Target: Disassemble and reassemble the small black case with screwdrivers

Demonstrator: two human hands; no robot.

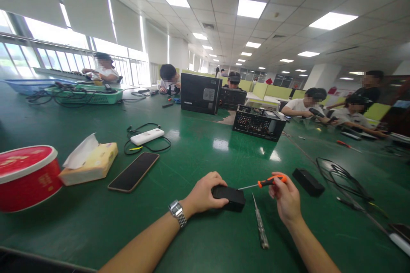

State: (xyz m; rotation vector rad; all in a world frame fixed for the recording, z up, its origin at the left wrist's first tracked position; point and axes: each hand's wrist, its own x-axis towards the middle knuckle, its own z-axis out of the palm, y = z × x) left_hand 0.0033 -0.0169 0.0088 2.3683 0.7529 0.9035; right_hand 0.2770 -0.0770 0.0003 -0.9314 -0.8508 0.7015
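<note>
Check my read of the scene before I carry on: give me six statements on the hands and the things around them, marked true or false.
1. The left hand grips a black box. True.
2. The right hand is free of tools. False: it holds an orange-and-black screwdriver.
3. A clear-handled screwdriver lies on the table. True.
4. The watch is worn on the right side. False: it is on the left.
5. A second black box lies to the right of the right hand. True.
6. The phone rests on the tissue pack. False: it lies on the table beside the pack.
</note>
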